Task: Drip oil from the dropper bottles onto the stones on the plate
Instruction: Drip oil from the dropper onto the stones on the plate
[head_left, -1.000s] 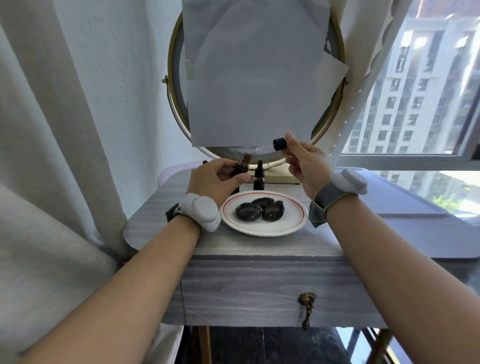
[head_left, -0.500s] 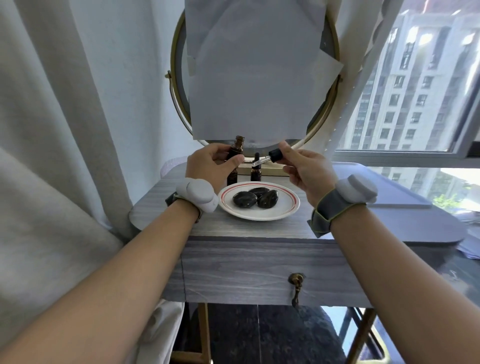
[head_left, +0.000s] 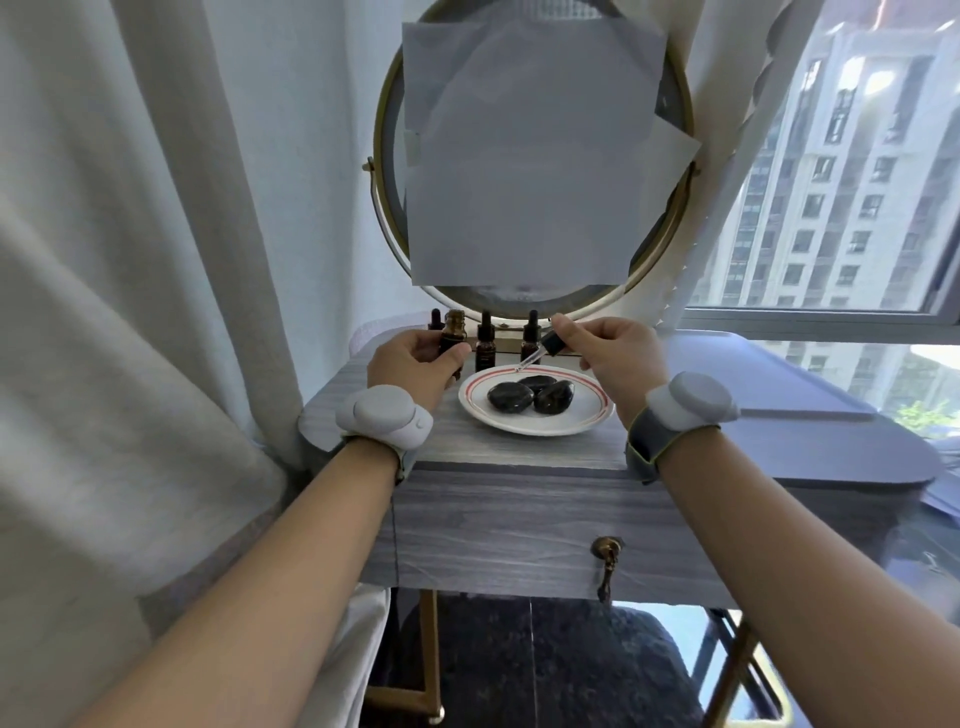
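Three stones (head_left: 530, 396) sat on the plate (head_left: 592, 415) mid-desk (head_left: 519, 452), and the right hand (head_left: 613, 358), pinching the dropper (head_left: 540, 351) by its black cap, had just swung the tip down over the plate's far rim while the left hand (head_left: 410, 364) gripped the open bottle (head_left: 453, 332), so I figured drops were next.

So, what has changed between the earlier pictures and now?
The right hand, pinching the dropper, came down from in front of the mirror; its glass tip now slants down over the far rim of the plate, near the stones. The left hand still grips the open bottle. Stones and plate stayed in place.
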